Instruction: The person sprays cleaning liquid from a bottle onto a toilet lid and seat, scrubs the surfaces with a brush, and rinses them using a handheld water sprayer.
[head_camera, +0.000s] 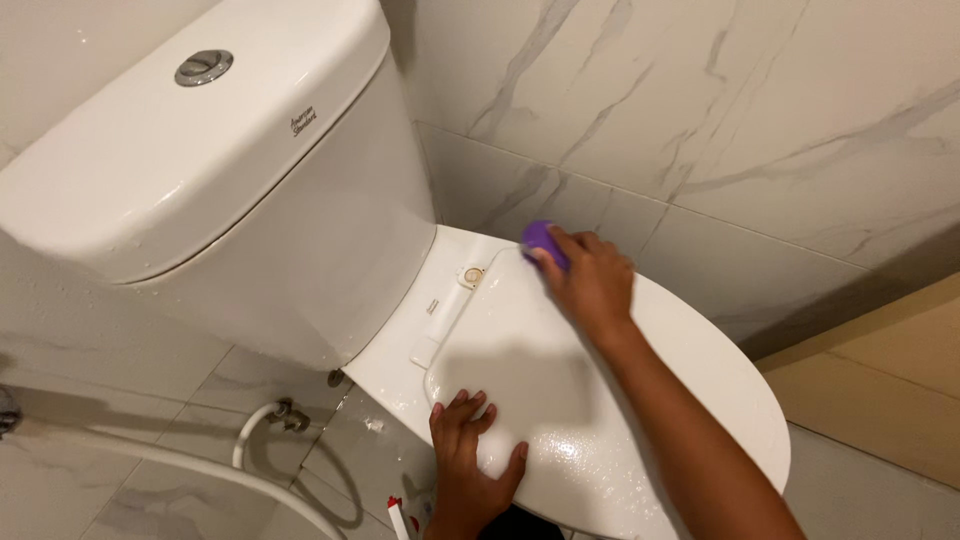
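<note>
A white toilet fills the view, its closed lid (700, 370) wet with droplets. My right hand (590, 280) grips a small purple sponge (540, 238) and presses it on the lid's far edge near the hinge (472, 275). My left hand (468, 455) lies flat with fingers spread on the near left edge of the lid, holding nothing. The cistern (200, 180) with its chrome flush button (204, 66) stands to the left.
Marble-look tiled walls close in behind and to the right. A white hose (200, 468) and a metal valve (288, 415) run along the wall below the cistern. A red-and-white bottle tip (398, 515) shows at the bottom. Beige floor (890, 380) lies to the right.
</note>
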